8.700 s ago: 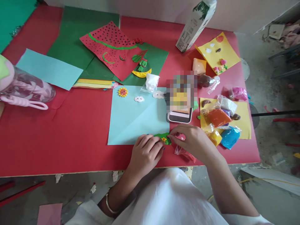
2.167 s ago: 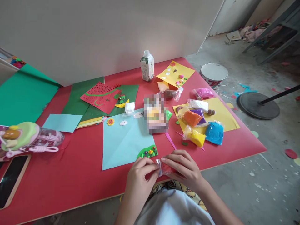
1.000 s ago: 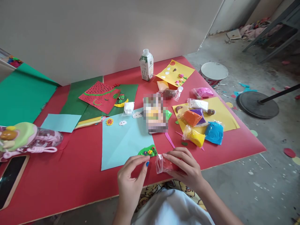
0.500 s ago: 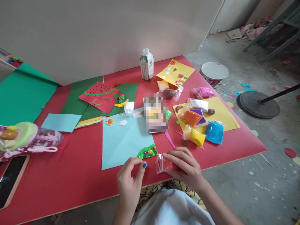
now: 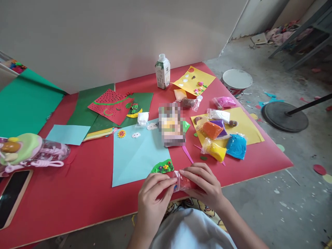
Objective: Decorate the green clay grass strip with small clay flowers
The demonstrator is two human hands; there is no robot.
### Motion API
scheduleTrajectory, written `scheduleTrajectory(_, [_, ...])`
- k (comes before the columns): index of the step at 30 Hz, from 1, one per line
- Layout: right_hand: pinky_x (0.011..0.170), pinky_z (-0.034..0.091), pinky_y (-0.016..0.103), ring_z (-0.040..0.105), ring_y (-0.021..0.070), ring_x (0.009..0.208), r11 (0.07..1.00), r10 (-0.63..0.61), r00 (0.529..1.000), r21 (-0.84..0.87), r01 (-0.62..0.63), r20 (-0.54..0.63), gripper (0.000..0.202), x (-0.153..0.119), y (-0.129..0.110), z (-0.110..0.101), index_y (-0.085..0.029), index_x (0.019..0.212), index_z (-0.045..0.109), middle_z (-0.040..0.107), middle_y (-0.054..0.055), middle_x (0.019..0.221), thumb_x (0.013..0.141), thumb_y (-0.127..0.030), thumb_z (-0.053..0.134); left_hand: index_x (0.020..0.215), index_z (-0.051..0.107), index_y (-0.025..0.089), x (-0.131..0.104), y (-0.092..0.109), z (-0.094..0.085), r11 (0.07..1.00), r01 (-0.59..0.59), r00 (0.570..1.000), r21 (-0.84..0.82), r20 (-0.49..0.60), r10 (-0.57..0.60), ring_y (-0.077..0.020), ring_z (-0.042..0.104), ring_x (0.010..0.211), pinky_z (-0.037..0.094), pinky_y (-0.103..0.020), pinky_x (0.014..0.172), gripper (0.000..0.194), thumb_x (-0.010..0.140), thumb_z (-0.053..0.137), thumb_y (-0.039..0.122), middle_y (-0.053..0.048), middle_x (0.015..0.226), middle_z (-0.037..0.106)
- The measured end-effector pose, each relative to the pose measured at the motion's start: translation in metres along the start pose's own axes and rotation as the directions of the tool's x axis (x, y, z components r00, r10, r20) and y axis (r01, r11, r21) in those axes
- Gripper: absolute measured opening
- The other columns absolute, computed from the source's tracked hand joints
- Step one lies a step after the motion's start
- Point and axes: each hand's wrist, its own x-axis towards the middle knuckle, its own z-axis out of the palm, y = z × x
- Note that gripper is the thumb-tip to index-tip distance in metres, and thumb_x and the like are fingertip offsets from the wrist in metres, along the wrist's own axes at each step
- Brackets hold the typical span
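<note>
The left hand (image 5: 155, 197) has just come back to the clear end of the bag of red clay (image 5: 184, 182); half a second ago it hung apart, thumb and index finger curled near each other. Now those two fingers pinch the plastic there, and a blue nail shows at the film, though I cannot tell whether it is inside or behind. Nor can I tell if any clay is between them. The right hand (image 5: 207, 183) stays where it was, its fingers bent over the bag's full end.

Both hands are thus on one thing, so the work in hand seems to sit at the bag's clear end rather than on the light blue sheet (image 5: 135, 159). The bag is by the near edge of the counter (image 5: 85, 197), just beside the sheet's near right corner, where the green flowered patch (image 5: 163, 166) lies unchanged.
</note>
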Motion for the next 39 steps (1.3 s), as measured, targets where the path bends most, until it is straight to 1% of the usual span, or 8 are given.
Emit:
scheduleTrajectory(4, [0.077,0.055,0.036,0.059,0.0208,0.089,1.0,-0.012,1.0,0.014,0.012,0.01,0.041,0.0009,-0.0007,-0.0003,-0.021,0.136,0.056,0.07,0.009,0.097,0.095,-0.025,0.058,0.089,0.068,0.022,-0.0003,0.0017,0.0041,0.999,0.034,0.999,-0.009,0.008,-0.034,-0.0131,0.064,0.076,0.055,-0.024,0.07,0.014,0.085,0.065,0.009,0.001,0.078,0.07])
scheduleTrajectory(7, [0.077,0.054,0.035,0.059,0.0203,0.089,0.999,-0.029,1.0,0.026,0.029,0.012,0.04,0.0017,-0.0011,-0.0006,-0.019,0.135,0.056,0.07,0.009,0.096,0.096,-0.024,0.056,0.079,0.068,0.022,-0.0002,-0.0001,0.0068,0.999,0.018,1.0,0.041,-0.024,-0.017,-0.0141,0.06,0.077,0.053,-0.026,0.069,0.009,0.084,0.068,0.014,0.0,0.079,0.065])
scheduleTrajectory(10, [0.077,0.054,0.035,0.058,0.0196,0.089,0.999,-0.041,0.999,0.034,0.041,0.01,0.038,0.0022,-0.0006,-0.0011,-0.018,0.134,0.056,0.07,0.009,0.096,0.096,-0.023,0.055,0.079,0.072,0.024,0.0005,-0.0033,0.0077,0.997,0.044,0.999,0.068,-0.03,-0.042,-0.0149,0.057,0.081,0.052,-0.026,0.069,0.007,0.083,0.07,0.019,-0.002,0.087,0.057])
scheduleTrajectory(17, [0.077,0.054,0.034,0.058,0.0197,0.091,0.999,-0.044,0.999,0.031,0.043,0.024,0.035,0.0007,0.0006,-0.0019,-0.018,0.131,0.058,0.07,0.009,0.097,0.096,-0.022,0.056,0.079,0.073,0.025,0.0049,-0.0042,-0.0005,0.996,0.039,0.979,0.083,0.195,-0.055,-0.0171,0.053,0.087,0.052,-0.027,0.071,0.023,0.075,0.071,0.003,-0.002,0.097,0.062])
scheduleTrajectory(19, [0.077,0.054,0.034,0.058,0.0199,0.091,0.999,-0.044,0.999,0.026,0.043,0.031,0.036,0.0001,0.0006,-0.0018,-0.018,0.131,0.058,0.07,0.009,0.098,0.095,-0.021,0.057,0.077,0.072,0.023,0.0047,-0.0028,-0.0009,0.992,0.032,0.974,0.119,0.219,-0.058,-0.0184,0.054,0.089,0.053,-0.028,0.073,0.025,0.073,0.07,-0.001,-0.002,0.097,0.062])
scheduleTrajectory(24, [0.078,0.054,0.034,0.058,0.0202,0.093,0.999,-0.042,0.999,0.02,0.042,0.029,0.036,-0.0014,-0.0002,-0.0019,-0.017,0.131,0.058,0.07,0.01,0.099,0.095,-0.018,0.056,0.08,0.071,0.023,0.0018,0.0003,0.0009,0.974,0.039,0.991,0.224,0.119,-0.067,-0.0205,0.055,0.091,0.054,-0.034,0.076,0.021,0.076,0.068,0.002,-0.004,0.097,0.062])
scheduleTrajectory(30, [0.077,0.055,0.034,0.059,0.0195,0.092,0.999,-0.039,0.998,0.024,0.038,0.054,0.038,-0.0043,-0.0013,-0.0015,-0.018,0.133,0.058,0.07,0.01,0.101,0.095,-0.016,0.056,0.076,0.069,0.023,0.0039,0.0013,-0.0014,0.97,0.068,0.975,0.234,0.19,-0.114,-0.0194,0.059,0.089,0.055,-0.03,0.071,0.025,0.069,0.072,-0.002,-0.002,0.094,0.062])
scheduleTrajectory(39, [0.079,0.055,0.034,0.058,0.02,0.094,0.999,-0.037,0.997,0.025,0.035,0.068,0.038,-0.0041,-0.0008,-0.001,-0.018,0.133,0.057,0.07,0.01,0.101,0.095,-0.018,0.056,0.078,0.062,0.019,0.0,0.0032,0.0,0.97,0.024,0.988,0.242,0.139,-0.059,-0.017,0.059,0.085,0.052,-0.027,0.069,0.019,0.076,0.062,0.001,-0.003,0.092,0.058])
